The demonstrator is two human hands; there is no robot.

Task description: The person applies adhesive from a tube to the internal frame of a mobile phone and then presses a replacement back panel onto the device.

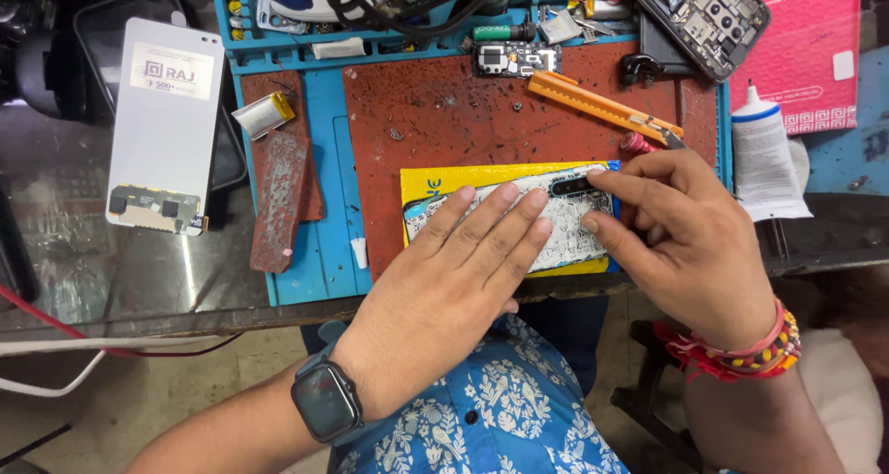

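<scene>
A phone back cover with a white patterned surface [572, 222] lies on a yellow packet [482, 177] on the rust-red work mat [435, 113]. My left hand [454, 280] lies flat across the cover, fingers stretched out and pressing it down. My right hand [681, 238] is at the cover's right end, thumb and forefinger pinching around the dark camera strip [572, 186] near its top edge. A smartwatch sits on my left wrist and beaded bands on my right.
A white phone screen panel [165, 122] lies at the left on the glass. An orange cutter [602, 106], a small circuit board [517, 59], an opened phone body [708, 11], a white glue bottle [767, 155] and a small silver battery [264, 115] surround the mat. Cables fill the blue tray's far edge.
</scene>
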